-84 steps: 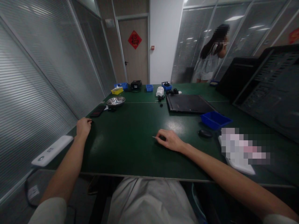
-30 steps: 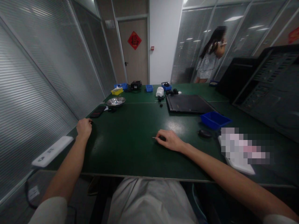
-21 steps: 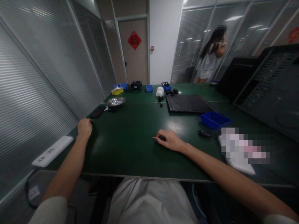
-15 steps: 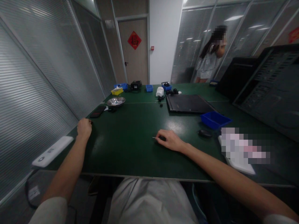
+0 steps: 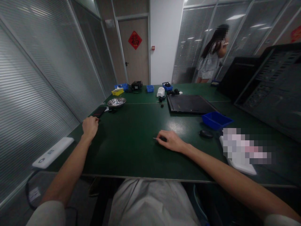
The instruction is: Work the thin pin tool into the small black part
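Note:
My left hand [image 5: 90, 127] is closed above the left side of the green table [image 5: 127, 150], just in front of a dark phone [image 5: 99, 111]. Something small and dark shows at its fingertips, too small to name. Further right, my right hand [image 5: 171, 140] rests on the table with its fingers curled around a small tool with a thin metal tip [image 5: 154, 138]. The tip points left from the thumb and finger; most of the rest is hidden in the hand. Beyond my left hand stands a round metal bowl [image 5: 117, 102] with small pieces inside.
On the right are a black mouse [image 5: 206, 134], a blue tray [image 5: 216, 121], a flat black panel [image 5: 190, 104] and a large computer case [image 5: 275, 84]. A white power strip [image 5: 53, 152] lies at the left edge. Behind the table stands a person [image 5: 209, 59].
My left hand has moved a little to the right and away from me, nearer the phone. My right hand keeps its place and grip.

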Demonstrator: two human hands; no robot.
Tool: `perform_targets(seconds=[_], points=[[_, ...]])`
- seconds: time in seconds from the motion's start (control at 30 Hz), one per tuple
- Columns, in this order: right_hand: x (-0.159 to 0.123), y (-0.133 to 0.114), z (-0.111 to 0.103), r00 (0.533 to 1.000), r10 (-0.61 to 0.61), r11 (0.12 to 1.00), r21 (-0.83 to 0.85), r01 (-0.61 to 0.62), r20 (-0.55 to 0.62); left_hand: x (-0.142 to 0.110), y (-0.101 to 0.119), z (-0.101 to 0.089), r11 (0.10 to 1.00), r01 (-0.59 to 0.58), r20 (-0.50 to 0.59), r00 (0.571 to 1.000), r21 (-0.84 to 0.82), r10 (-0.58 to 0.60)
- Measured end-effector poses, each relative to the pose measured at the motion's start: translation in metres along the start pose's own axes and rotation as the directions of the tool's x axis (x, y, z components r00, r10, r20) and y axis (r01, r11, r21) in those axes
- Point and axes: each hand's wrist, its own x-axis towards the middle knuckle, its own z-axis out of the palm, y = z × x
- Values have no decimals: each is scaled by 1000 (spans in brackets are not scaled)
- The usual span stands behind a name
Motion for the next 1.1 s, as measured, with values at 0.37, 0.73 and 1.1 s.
perform_targets(seconds=[0.37, 0.73, 1.1], points=[[1, 0, 3, 997, 71, 997, -36, -73, -35, -98, 222, -31, 481, -580, 62, 595, -657, 801], [1, 0, 4, 995, 99, 994, -47, -100, -20, -121, 232, -29, 405, -448, -14, 685, -797, 729], [0, -2, 3, 997, 69, 992, -107, -65, 32, -123, 235, -22, 380, -465, 11, 621, -799, 784]])
